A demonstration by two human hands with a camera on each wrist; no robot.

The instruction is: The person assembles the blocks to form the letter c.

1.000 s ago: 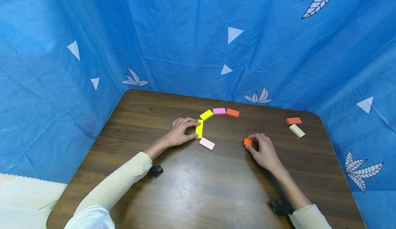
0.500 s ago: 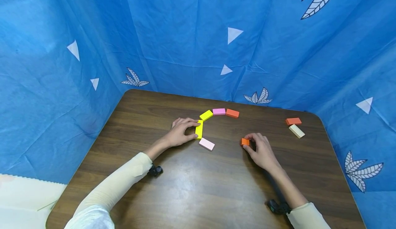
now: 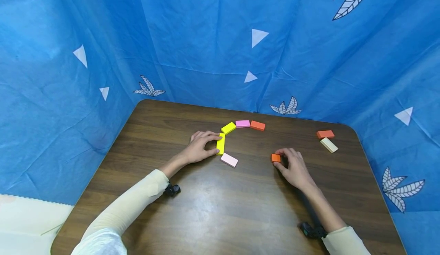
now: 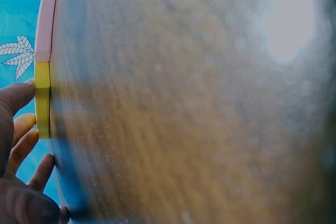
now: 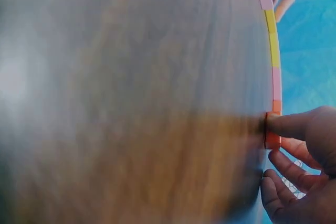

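On the wooden table my left hand (image 3: pixel 198 148) pinches a yellow block (image 3: pixel 220 145) lengthwise, thumb at its near end and a finger at its far end. A pale pink block (image 3: pixel 229 160) lies just off that near end. To the right, my right hand (image 3: pixel 293 169) holds an orange block (image 3: pixel 276 158) between thumb and fingers; the right wrist view shows this orange block (image 5: pixel 272 140) low at the table surface. Beyond the left hand, a second yellow block (image 3: pixel 228 128), a pink block (image 3: pixel 242 124) and a red-orange block (image 3: pixel 258 125) curve away end to end.
Near the table's right edge lie another red-orange block (image 3: pixel 325 134) and a cream block (image 3: pixel 329 145), close together. A blue patterned cloth (image 3: pixel 192 48) hangs behind and beside the table (image 3: pixel 206 216). Bare wood separates the two hands.
My right hand shifted the orange block slightly left, then back right, and the block has turned a little. The left hand stays on the yellow block; the other blocks keep their places.
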